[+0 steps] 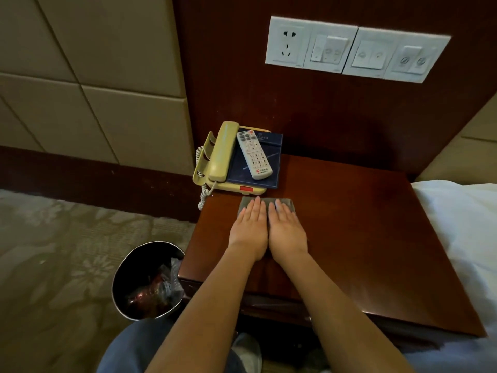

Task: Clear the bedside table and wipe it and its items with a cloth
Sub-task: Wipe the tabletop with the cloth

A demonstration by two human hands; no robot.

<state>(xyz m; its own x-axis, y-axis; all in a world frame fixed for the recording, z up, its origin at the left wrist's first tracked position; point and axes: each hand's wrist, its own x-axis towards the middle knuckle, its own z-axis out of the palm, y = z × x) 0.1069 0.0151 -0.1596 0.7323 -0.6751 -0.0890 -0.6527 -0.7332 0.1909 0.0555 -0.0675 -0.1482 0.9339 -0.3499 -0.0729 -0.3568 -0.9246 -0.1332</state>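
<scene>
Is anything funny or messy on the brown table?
Yes. The white remote control lies slanted on a dark blue booklet, and both sit stacked on the beige corded telephone, covering its base. Its curly cord dangles off the left edge of the wooden bedside table.

Person, viewed from above. Hands: left hand [248,228], right hand [286,230], both bare. Arms: forearms [209,305] bare up to the frame edge. Legs: blue trousers [126,345], probably denim, one knee showing. Feet: one shoe [248,351], pale grey-white, rounded toe, partly hidden behind a forearm.
</scene>
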